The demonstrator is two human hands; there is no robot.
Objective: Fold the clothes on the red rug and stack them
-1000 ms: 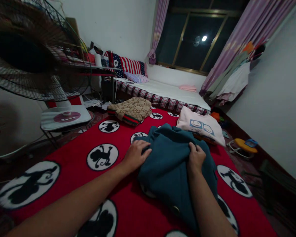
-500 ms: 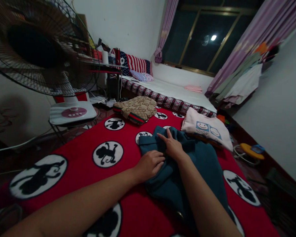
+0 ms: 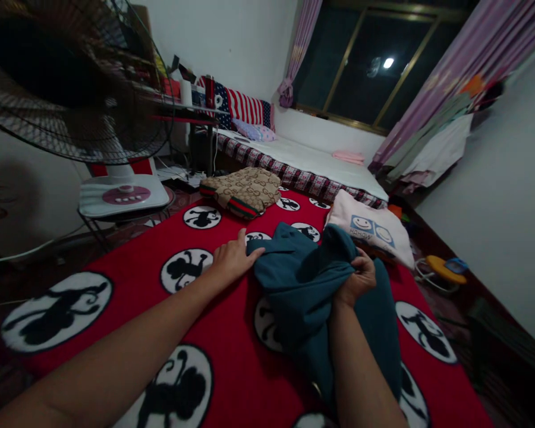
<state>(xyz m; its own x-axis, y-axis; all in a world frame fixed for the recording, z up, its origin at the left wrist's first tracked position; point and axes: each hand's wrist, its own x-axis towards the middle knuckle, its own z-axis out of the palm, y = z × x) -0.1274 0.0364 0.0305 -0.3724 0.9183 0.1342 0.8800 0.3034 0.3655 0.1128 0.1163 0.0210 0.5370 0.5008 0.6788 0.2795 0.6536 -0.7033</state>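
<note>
A crumpled teal garment [image 3: 294,285] lies on the red bedspread [image 3: 241,368] with its monkey circles; whether it is trousers or a top I cannot tell. My right hand [image 3: 359,279] is closed on a bunched fold of it, lifted slightly above the rest. At the garment's left end, my left hand [image 3: 234,257] rests on the bedspread, fingers apart and thumb touching the cloth's edge. A small shiny spot shows low on the garment.
A folded tan patterned garment [image 3: 245,190] lies at the far left of the bedspread, and a folded pink shirt [image 3: 368,229] at the far right. A standing fan [image 3: 116,190] is on the left. A yellow stool [image 3: 446,270] stands right; another bed [image 3: 303,157] is behind.
My left hand has moved left off the middle of the garment to its edge. My right hand has gone right and gripped the cloth, bunching it up.
</note>
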